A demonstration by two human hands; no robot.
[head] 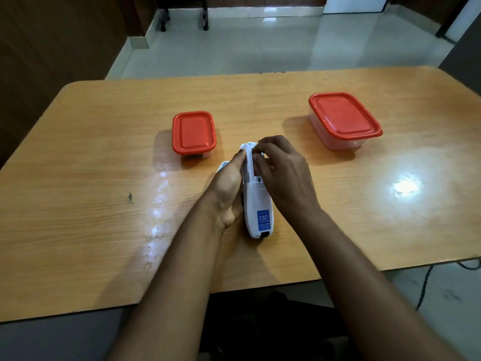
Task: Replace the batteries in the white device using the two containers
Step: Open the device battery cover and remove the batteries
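The white device (257, 204), with a blue label near its close end, lies lengthwise on the wooden table (104, 178). My left hand (229, 188) grips its left side. My right hand (283, 175) rests over its far half, fingertips pinching inside the opened battery bay; what they hold is hidden. A small white piece (223, 165) shows just left of my left thumb. A small clear container with a red lid (194, 134) stands shut beyond the device to the left. A larger clear container with a red lid (343, 119) stands shut at the far right.
The table's near edge runs under my forearms. Beyond the far edge lies a glossy tiled floor (260, 43) with furniture legs. A dark cable (424, 285) hangs below the table's right side.
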